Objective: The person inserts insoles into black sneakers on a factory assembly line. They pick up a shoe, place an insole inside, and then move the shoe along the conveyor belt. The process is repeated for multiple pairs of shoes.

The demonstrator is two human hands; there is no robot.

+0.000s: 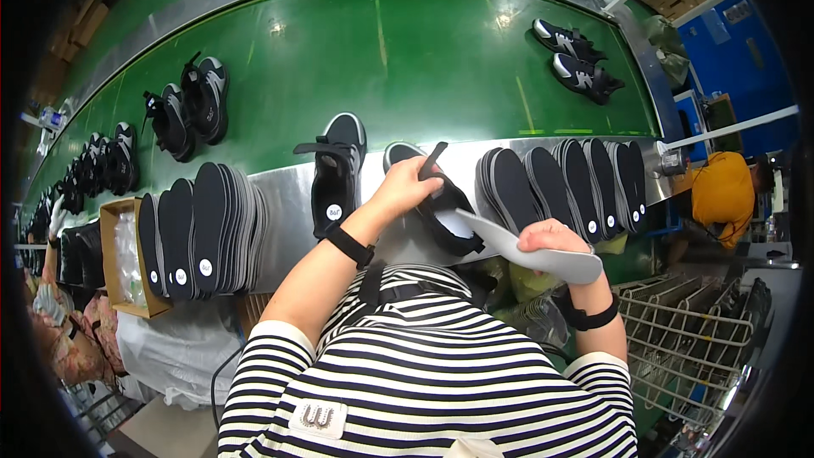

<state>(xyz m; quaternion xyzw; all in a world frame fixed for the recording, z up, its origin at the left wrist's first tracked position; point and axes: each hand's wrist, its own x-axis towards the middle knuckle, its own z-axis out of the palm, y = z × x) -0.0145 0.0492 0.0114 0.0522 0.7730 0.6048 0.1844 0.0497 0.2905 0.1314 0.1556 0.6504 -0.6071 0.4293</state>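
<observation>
My left hand [403, 190] is closed on the strap of a black shoe [464, 242] that stands in front of me at the metal edge, toe pointing away. In my right hand [551, 237] is a grey insole [530, 255], tilted, its tip at the shoe's opening. My thumb lies on top of the insole; the fingers underneath are hidden. Just left of my left hand stands another black shoe [346, 131] with a light toe rim, its strap out to the side and a white round label inside.
Stacks of black insoles [585, 178] stand to the right, and more insole stacks [208, 220] to the left beside a cardboard box [108, 246]. Pairs of shoes sit on the green belt [339, 42]. A wire rack [687, 322] is at the lower right. Other people work at both sides.
</observation>
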